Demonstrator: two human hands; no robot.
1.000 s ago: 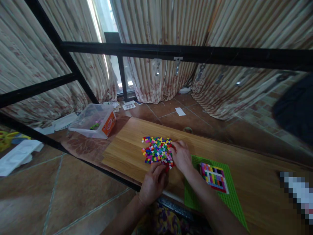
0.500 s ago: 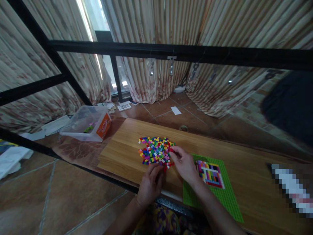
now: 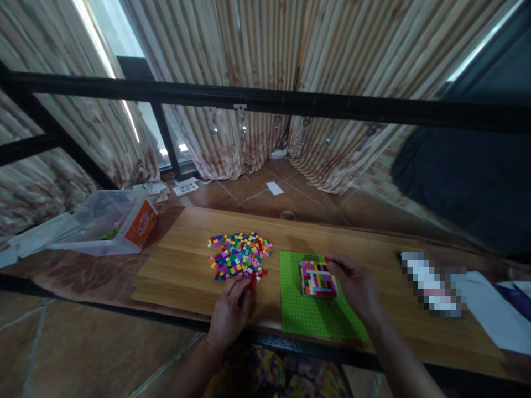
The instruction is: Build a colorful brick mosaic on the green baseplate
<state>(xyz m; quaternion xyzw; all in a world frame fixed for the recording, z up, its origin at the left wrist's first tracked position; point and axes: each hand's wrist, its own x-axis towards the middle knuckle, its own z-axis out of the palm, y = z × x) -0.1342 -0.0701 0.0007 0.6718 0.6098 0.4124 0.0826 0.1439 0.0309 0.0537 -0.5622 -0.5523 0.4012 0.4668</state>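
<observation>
A multicoloured pile of small toy building bricks [image 3: 240, 255] lies on the wooden board. My left hand [image 3: 230, 309] rests at its near edge, fingers closed, with a bit of red brick [image 3: 253, 282] showing at the fingertips. On the green baseplate [image 3: 302, 320] sits a square mosaic of coloured bricks [image 3: 318, 279] with white lines through it. My right hand [image 3: 352, 282] is over the mosaic's far right corner, thumb and finger pinching a small red brick [image 3: 327, 259]. The fingers hide part of the mosaic's right edge.
A clear plastic box [image 3: 99, 221] with an orange label stands left of the wooden board [image 3: 174, 265]. A blurred-out item [image 3: 431, 284] and white paper [image 3: 493, 309] lie to the right. A black metal bar [image 3: 265, 99] crosses in front of the curtains.
My right hand has gone from the brick pile to the mosaic's far right corner, carrying a red brick. My left hand stays by the pile. The view has turned to the right.
</observation>
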